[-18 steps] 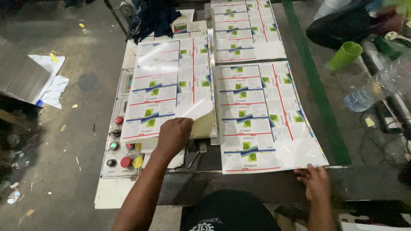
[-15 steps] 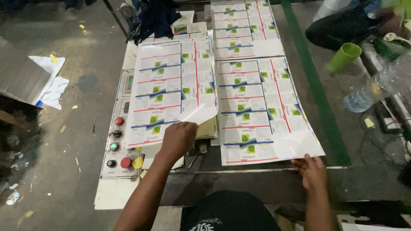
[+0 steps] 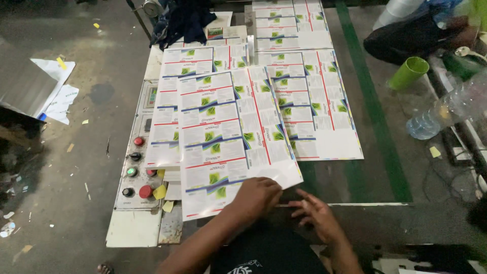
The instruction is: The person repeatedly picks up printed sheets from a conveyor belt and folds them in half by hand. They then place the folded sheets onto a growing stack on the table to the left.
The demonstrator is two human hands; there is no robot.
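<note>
Head view looks down on a dark worktable (image 3: 365,182) covered with printed label sheets. Left hand (image 3: 257,197) presses flat, fingers together, on the near right corner of the top printed sheet (image 3: 228,137), which lies tilted across another sheet of the same kind (image 3: 177,101) near the table's left edge. Right hand (image 3: 315,213) rests just beside it at the near edge, fingers spread apart, holding nothing. A further label sheet (image 3: 317,109) lies flat just to the right. Under the sheets' left side sits a control panel (image 3: 134,167) with red and green buttons. A green cup (image 3: 409,72) and a clear plastic bottle (image 3: 446,111) lie toward the right edge.
</note>
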